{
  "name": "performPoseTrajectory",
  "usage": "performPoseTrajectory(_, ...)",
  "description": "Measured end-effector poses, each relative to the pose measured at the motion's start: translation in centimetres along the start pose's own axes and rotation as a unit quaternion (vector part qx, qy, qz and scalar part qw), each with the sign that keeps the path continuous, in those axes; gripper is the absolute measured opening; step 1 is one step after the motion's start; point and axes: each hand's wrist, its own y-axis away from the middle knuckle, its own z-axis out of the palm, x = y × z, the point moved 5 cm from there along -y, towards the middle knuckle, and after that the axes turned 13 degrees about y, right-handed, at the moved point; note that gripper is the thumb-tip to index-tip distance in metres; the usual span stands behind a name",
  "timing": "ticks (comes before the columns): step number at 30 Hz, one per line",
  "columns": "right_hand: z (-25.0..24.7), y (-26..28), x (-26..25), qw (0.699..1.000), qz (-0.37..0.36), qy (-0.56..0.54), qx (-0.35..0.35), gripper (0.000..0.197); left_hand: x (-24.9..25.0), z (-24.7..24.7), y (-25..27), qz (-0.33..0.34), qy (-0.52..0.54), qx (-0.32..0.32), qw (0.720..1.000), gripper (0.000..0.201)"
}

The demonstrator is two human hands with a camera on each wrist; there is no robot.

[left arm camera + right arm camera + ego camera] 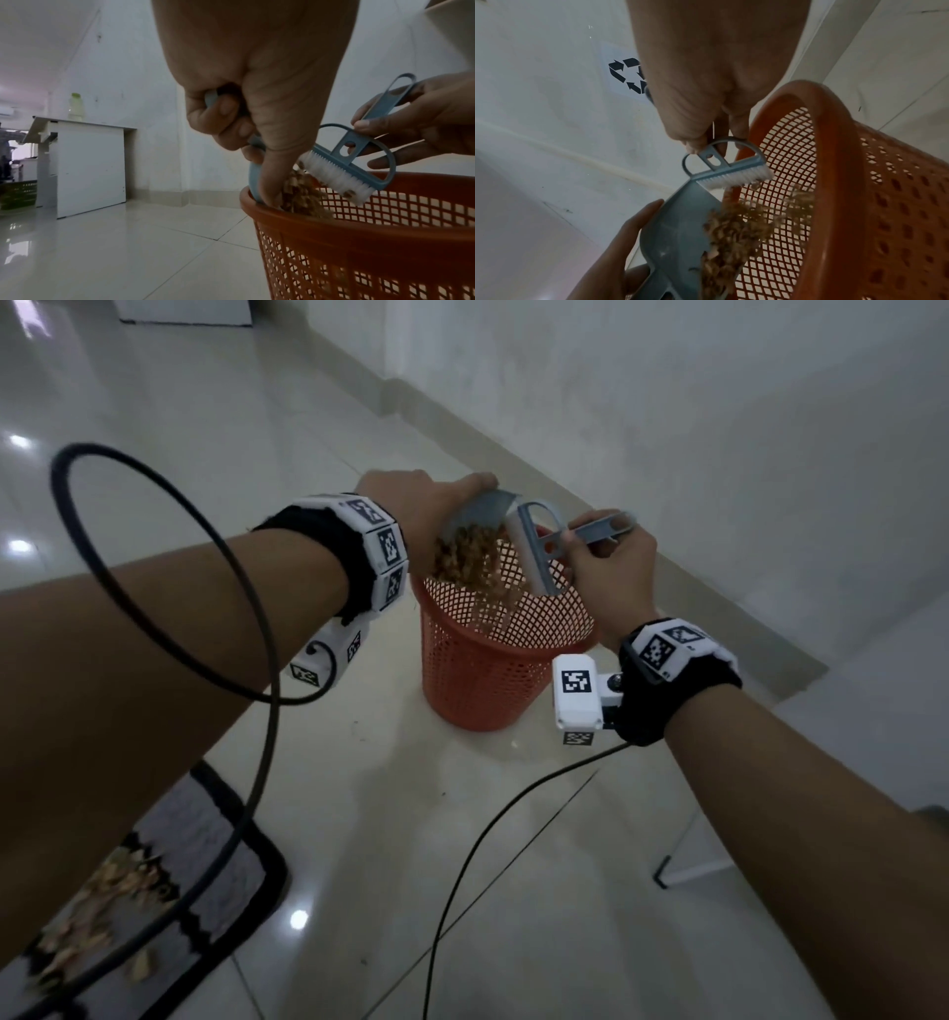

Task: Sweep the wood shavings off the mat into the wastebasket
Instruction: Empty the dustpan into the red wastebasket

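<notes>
My left hand [426, 505] grips a small blue-grey dustpan [475, 513], tilted over the orange mesh wastebasket [477, 680]. Brown wood shavings [472, 562] slide off the pan and fall into the basket. My right hand [611, 567] holds the handle of a blue brush [539, 552] with white bristles, which lie at the pan's lip. In the left wrist view my left fingers [221, 121] curl round the pan's handle and the brush [342, 168] hangs above the basket rim [334, 219]. The right wrist view shows the pan [675, 229], the shavings [736, 229] and the brush [729, 170]. The grey mat [215, 870] lies lower left with more shavings [102, 911].
The basket stands on glossy pale floor tiles [462, 891] close to a white wall [719, 428]. Black cables [246, 608] loop from both wrist cameras, one trailing over the floor. A white cabinet [87, 168] stands further off, with a bottle on it.
</notes>
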Motion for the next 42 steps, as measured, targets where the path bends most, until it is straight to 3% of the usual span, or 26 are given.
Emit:
performPoseTrajectory(8,0.7,-0.3,-0.2,0.995,0.08,0.024,0.05,0.006,1.0,-0.2,0.0,0.009,0.001,0.018,1.0,0.1)
performPoseTrajectory(15,1.0,-1.0,-0.3,0.987,0.145,-0.046,0.058,0.008,1.8,-0.1,-0.5,-0.015,0.071,-0.035,0.997,0.122)
performPoseTrajectory(19,0.2,-2.0,-0.3,0.98,0.146,-0.083,0.106,0.011,1.9,1.0,-0.6,-0.037,0.089,-0.052,0.994,0.118)
performPoseTrajectory(23,-0.3,-1.2,-1.7,0.983,0.127,-0.012,0.131,0.01,2.1,0.8,-0.7,-0.04,0.127,-0.027,0.991,0.119)
performPoseTrajectory(33,0.3,-1.3,-1.1,0.982,0.121,-0.034,0.144,0.01,2.7,1.6,-0.9,-0.053,0.15,-0.047,0.986,0.118)
performPoseTrajectory(42,1.1,-0.1,-1.9,0.988,0.081,0.048,0.121,0.013,2.5,1.3,-0.1,-0.044,0.184,-0.019,0.982,0.119)
